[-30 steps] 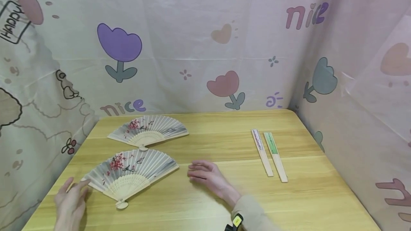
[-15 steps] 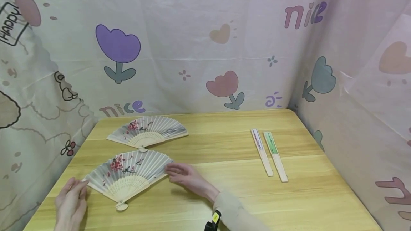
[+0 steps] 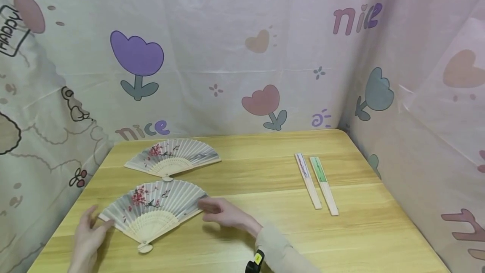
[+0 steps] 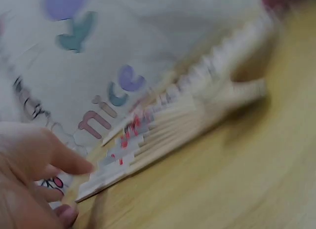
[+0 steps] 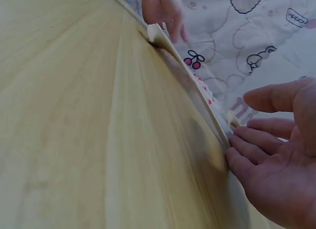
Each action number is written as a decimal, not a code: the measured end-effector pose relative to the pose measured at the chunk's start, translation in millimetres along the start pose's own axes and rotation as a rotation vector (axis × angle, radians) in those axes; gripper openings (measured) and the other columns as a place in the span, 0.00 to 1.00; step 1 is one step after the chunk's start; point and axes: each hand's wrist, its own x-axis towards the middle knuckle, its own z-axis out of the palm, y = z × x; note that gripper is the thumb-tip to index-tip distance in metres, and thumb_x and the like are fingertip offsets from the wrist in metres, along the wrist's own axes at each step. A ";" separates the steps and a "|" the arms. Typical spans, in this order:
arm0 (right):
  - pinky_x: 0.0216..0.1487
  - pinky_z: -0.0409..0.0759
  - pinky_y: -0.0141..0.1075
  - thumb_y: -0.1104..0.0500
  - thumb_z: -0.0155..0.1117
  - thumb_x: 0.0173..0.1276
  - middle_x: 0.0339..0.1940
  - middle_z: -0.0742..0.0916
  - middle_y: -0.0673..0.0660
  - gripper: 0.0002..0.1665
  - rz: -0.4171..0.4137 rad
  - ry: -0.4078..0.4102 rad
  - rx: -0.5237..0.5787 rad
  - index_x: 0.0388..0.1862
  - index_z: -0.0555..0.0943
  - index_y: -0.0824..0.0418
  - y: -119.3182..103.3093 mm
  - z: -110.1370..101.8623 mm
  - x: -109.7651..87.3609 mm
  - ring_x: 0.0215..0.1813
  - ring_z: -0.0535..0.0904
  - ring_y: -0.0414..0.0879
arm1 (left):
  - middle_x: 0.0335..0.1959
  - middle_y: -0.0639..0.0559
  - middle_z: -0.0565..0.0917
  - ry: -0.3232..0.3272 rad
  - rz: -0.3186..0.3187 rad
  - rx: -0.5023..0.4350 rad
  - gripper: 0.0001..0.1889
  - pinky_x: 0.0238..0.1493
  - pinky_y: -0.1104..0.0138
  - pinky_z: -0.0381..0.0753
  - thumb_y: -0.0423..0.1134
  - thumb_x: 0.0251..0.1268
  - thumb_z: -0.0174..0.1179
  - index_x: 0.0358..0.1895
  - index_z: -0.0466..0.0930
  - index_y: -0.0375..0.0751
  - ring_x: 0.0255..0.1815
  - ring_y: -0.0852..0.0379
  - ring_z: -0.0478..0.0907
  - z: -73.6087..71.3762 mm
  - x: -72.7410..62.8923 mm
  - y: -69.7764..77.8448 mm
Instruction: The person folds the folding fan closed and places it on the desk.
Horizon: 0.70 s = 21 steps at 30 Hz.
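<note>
So, the near fan (image 3: 153,222) is spread out on the table (image 3: 212,260). Left hand (image 3: 88,237) is at its left tip, thumb and fingers apart, can't tell if they're touching. Right hand (image 3: 225,214) has loose, fairly straight fingers on its right tip, partly hiding that corner. Far fan (image 3: 172,164) sits just behind it, two folded fans (image 3: 324,186) well off to its right. Left wrist view's pretty blurry.

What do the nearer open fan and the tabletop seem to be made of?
Nearer open fan: leaf probably thin matte fabric or paper, given its pleats; ribs likely matte bamboo or wood, being pale and slim. Tabletop: probably wood or wood-look laminate, faintly glossy, judging by its yellow grain.
</note>
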 end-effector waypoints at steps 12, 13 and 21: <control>0.77 0.71 0.36 0.62 0.58 0.75 0.74 0.75 0.63 0.30 0.025 0.012 0.000 0.73 0.68 0.67 -0.5 -12.7 -14.0 0.75 0.72 0.57 | 0.76 0.19 0.46 -0.206 0.135 0.484 0.50 0.70 0.25 0.37 0.43 0.67 0.63 0.76 0.38 0.22 0.72 0.14 0.36 -8.4 9.1 9.6; 0.77 0.71 0.36 0.61 0.57 0.76 0.74 0.75 0.64 0.30 0.024 0.011 0.005 0.74 0.67 0.67 -0.7 -13.2 -14.9 0.75 0.72 0.57 | 0.75 0.18 0.47 -0.220 0.141 0.475 0.50 0.71 0.26 0.38 0.41 0.66 0.63 0.76 0.37 0.21 0.72 0.15 0.38 -8.3 9.4 10.2; 0.77 0.72 0.38 0.59 0.57 0.76 0.73 0.76 0.61 0.30 0.053 0.046 0.002 0.74 0.68 0.64 0.0 -16.8 -19.5 0.74 0.73 0.55 | 0.66 0.18 0.60 -0.214 0.137 0.501 0.48 0.62 0.42 0.75 0.37 0.61 0.66 0.75 0.45 0.21 0.63 0.27 0.64 -8.5 6.3 9.9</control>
